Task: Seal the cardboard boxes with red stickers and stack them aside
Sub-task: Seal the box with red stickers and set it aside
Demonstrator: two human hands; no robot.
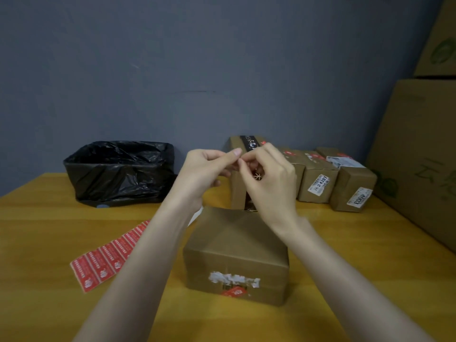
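Up at ten o'clock on the table sits the black-bagged bin, and its inside is too dark to show any contents. At six o'clock, right under the hands, the cardboard box lies closed and brown. Torn white label remains run across its near face, with a red sticker just beneath them. At eight o'clock from it the strip of red stickers lies flat, its far end hidden behind the left forearm. Above the box, the left hand and right hand meet fingertip to fingertip, each pinching a small scrap too tiny to make out. An upright box behind them is mostly hidden. At two o'clock stands a row of closed boxes, and at three o'clock the large cartons are cut off by the frame.
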